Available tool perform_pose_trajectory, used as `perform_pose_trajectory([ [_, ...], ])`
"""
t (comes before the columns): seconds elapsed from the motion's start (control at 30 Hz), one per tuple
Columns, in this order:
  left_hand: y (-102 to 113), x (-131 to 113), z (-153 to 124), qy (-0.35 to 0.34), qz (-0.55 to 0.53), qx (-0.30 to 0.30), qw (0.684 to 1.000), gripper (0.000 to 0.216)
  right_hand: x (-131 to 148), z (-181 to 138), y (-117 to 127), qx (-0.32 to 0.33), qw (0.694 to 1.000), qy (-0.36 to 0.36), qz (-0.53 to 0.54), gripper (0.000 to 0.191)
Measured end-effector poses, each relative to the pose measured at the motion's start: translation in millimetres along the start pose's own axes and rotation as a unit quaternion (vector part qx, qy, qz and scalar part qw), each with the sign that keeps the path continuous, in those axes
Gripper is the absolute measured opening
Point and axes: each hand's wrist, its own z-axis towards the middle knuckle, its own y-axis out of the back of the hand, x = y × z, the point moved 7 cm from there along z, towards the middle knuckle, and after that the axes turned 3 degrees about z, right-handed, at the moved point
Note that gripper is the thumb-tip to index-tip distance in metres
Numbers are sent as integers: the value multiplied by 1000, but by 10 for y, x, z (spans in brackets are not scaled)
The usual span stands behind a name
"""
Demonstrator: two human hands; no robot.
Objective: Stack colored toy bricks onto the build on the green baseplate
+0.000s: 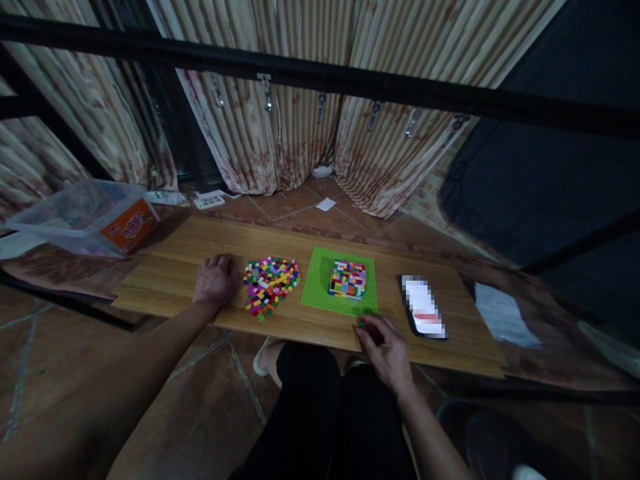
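Observation:
My right hand [384, 343] pinches a small green toy brick [361, 324] between thumb and fingers, just off the near right corner of the green baseplate [314, 283]. A multicoloured block of stacked bricks [347, 279] stands on that plate, right of its middle. My left hand [216, 280] rests on the wooden board, back upward and fingers curled in, and I see nothing in it. Close to its right lies a loose pile of small bricks [271, 285] in many colours, with a green piece at the pile's near edge.
A phone [423, 307] with a lit, blurred screen lies right of the baseplate. Left of the wooden board [170, 267] stands a clear plastic bin [83, 213] with an orange label. White paper [505, 313] is at the right. A black bar [320, 73] with metal clips crosses before striped curtains.

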Motion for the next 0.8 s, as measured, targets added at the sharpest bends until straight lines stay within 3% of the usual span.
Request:
perform_pose_trajectory([
  [0.5,13,-12,-11,0,1,-5,1000,36,42,33,10,-24,1000,-11,10,30],
  [0.8,14,-18,-18,4,-3,-7,1000,34,475,637,-122,-55,996,63,8,24],
])
